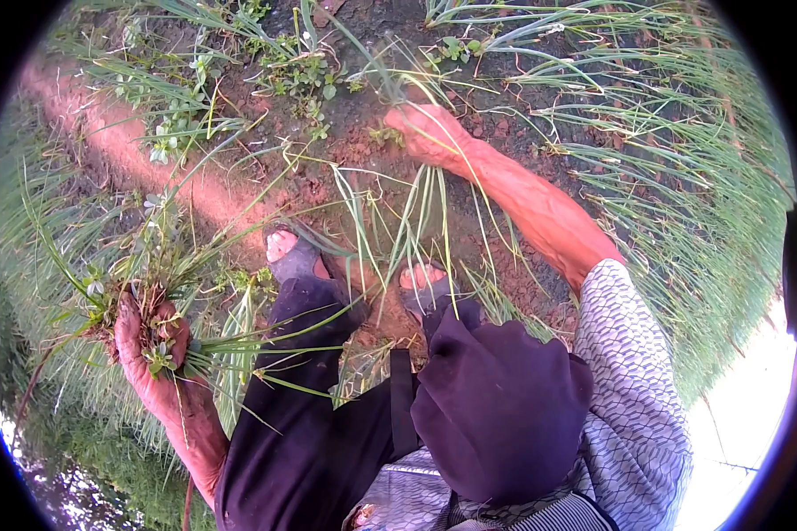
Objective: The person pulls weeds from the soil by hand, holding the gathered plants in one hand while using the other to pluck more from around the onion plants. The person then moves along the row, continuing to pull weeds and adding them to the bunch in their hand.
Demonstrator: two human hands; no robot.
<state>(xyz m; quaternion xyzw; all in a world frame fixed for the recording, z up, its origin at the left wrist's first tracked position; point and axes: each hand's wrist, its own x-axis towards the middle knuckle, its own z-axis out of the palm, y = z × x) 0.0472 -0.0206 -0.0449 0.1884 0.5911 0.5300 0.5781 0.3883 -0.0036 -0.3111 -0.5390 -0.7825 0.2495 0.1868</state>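
The soil [345, 133] fills the middle of the view, reddish-brown and crumbly, with a paler strip running from the upper left toward the centre. Grass [682, 177] stands thick along the right edge in long thin blades, and more of it lines the left edge and the lower left corner. Small leafy weeds [305, 75] dot the soil near the top edge, with another patch a little left of them.

The person bends low over the ground; dark trousers [310, 425] and a dark cloth [496, 407] fill the bottom centre, and a patterned sleeve [633, 380] covers the right arm down to the bare forearm. Two feet [283, 248] in sandals stand on the soil near the centre, a little apart.

The right hand [429, 133] reaches out to the soil near the top centre, fingers closed around a tuft [416, 203] of long green blades; the blades trail back from the fist toward the feet. Whether the tuft is rooted or loose I cannot tell.

The left hand [146, 341] is at the left edge, held out beside the trousers, fingers wrapped tight around a bundle [150, 274] of pulled weeds. The bundle sticks out above the fist with small leaves and roots, and long blades splay from it to the right, across the trousers.
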